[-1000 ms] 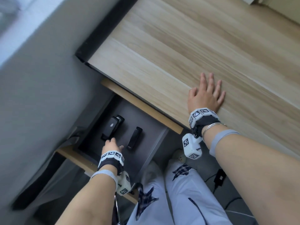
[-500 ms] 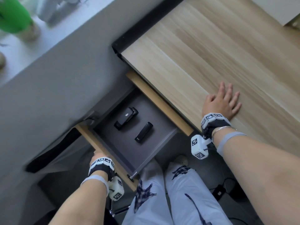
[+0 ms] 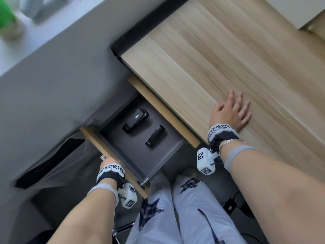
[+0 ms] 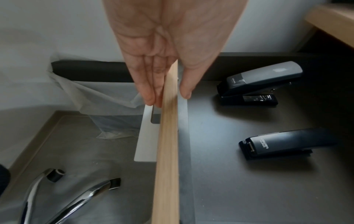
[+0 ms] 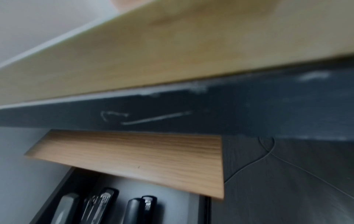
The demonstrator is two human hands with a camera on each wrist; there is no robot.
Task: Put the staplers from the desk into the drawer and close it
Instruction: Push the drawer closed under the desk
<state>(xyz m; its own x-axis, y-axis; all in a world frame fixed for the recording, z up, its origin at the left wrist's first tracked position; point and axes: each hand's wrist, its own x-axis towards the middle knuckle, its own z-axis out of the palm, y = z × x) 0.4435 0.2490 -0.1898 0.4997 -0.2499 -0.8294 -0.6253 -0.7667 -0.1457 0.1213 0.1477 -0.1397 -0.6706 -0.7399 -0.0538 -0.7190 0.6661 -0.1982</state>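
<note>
The grey-lined drawer point(image 3: 163, 155) stands pulled out under the wooden desk point(image 3: 193, 50). Two staplers lie inside, apart: a larger one with a grey top point(image 3: 135, 120) point(image 4: 258, 81) and a slimmer black one point(image 3: 155, 136) point(image 4: 283, 142). My left hand point(image 3: 107, 161) point(image 4: 167, 97) pinches the drawer's wooden front point(image 4: 168, 151), its fingers point(image 4: 149, 97) on the outer face by the white handle plate and the thumb on the inner side. My right hand point(image 3: 232, 111) rests flat on the desk top near its front edge, holding nothing. The right wrist view shows both staplers point(image 5: 103, 207) from under the desk edge.
A dark bin with a white plastic liner point(image 3: 58, 155) point(image 4: 107, 97) stands left of the drawer. Chrome chair legs point(image 4: 80, 201) lie below the drawer front. My knees in pale trousers point(image 3: 175, 208) sit just behind the drawer's near corner. A green object point(image 3: 5, 16) stands on the windowsill.
My left hand has come out of the drawer, away from the larger stapler, and taken hold of the drawer front. The right hand has stayed flat on the desk.
</note>
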